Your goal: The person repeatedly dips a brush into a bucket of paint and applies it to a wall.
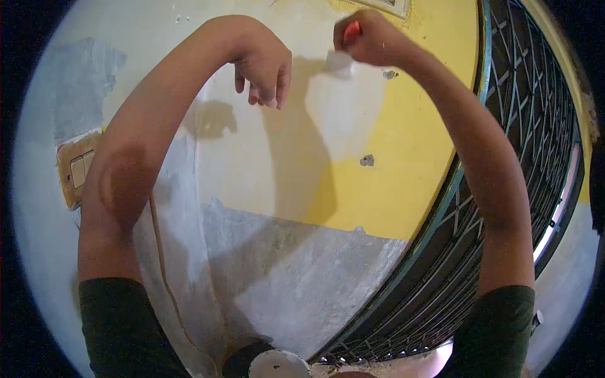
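High on the wall, my right hand (pixel 376 39) is closed around a red-handled tool (pixel 351 31). Below the fist, the tool's pale head is blurred against the wall, so I cannot tell its exact kind. My left hand (pixel 265 70) hangs from a bent wrist to the left of it, fingers pointing down and apart, with nothing in them. Behind both hands is the wall (pixel 252 164), whitish on the left and in the middle. A yellow area (pixel 413 183) borders the white near the tool.
A dark folding metal grille (pixel 466 208) curves down the right side. On the left, a switch plate (pixel 77 169) sits beside my forearm, and a thin cable (pixel 162 271) runs down the wall. Bare grey wall (pixel 296 271) shows lower down. A white round container (pixel 278 365) stands at the bottom.
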Available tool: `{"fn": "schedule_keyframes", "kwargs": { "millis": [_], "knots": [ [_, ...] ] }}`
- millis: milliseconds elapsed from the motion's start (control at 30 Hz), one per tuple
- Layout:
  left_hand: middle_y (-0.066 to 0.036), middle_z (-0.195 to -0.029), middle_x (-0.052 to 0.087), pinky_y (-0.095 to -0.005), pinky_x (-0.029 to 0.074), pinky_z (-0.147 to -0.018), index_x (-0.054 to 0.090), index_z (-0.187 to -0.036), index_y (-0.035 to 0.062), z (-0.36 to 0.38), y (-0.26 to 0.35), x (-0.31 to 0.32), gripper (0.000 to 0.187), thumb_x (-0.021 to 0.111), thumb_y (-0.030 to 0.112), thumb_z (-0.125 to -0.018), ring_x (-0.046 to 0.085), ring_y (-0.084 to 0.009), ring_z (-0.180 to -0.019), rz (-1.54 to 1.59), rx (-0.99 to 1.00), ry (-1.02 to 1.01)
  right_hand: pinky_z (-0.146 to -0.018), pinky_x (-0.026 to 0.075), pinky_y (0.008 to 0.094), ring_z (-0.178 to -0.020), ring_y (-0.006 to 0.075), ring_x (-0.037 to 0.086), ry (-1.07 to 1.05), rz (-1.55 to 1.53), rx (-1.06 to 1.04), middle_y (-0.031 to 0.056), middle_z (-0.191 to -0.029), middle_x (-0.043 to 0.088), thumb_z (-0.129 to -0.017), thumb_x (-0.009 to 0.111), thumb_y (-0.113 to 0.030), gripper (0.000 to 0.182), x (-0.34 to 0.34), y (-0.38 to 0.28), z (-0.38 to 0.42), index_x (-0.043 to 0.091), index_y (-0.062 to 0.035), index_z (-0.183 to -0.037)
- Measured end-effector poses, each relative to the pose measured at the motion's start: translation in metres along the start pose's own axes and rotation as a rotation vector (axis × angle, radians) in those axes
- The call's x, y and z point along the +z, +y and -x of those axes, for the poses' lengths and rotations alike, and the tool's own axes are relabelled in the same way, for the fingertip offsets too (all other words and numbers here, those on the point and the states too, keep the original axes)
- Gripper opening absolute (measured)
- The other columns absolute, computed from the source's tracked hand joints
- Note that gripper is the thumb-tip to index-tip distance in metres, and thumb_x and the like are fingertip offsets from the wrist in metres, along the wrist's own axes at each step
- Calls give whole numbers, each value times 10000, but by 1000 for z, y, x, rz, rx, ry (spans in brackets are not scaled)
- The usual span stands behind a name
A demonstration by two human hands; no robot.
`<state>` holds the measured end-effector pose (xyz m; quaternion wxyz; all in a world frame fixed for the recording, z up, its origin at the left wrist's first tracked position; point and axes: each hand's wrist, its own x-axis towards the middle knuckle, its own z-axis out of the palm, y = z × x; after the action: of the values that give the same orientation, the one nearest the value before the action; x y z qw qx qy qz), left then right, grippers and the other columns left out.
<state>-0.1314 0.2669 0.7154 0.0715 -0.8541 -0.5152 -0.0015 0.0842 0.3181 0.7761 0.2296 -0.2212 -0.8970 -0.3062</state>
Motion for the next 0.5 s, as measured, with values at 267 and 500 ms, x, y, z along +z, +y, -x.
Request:
{"fn": "schedule_keyframes", "kwargs": {
  "millis": [267,500],
  "knots": [
    [-84,-943,714,-356,579,-729,698,-1110,58,3,4,0,280,660,139,-845,683,-177,-873,-4,-77,-27,-681,497,416,-745,306,617,188,482,-191,120,-743,614,-670,581,18,129,27,-3,16,614,-39,-781],
    [-84,-957,719,-346,578,-717,702,-1112,62,7,7,-3,279,655,143,-849,683,-170,-865,-15,-28,-29,-696,480,457,-799,360,581,-137,224,-190,156,-794,560,-596,642,-22,180,109,-63,100,575,-58,-760]
  ]
}}
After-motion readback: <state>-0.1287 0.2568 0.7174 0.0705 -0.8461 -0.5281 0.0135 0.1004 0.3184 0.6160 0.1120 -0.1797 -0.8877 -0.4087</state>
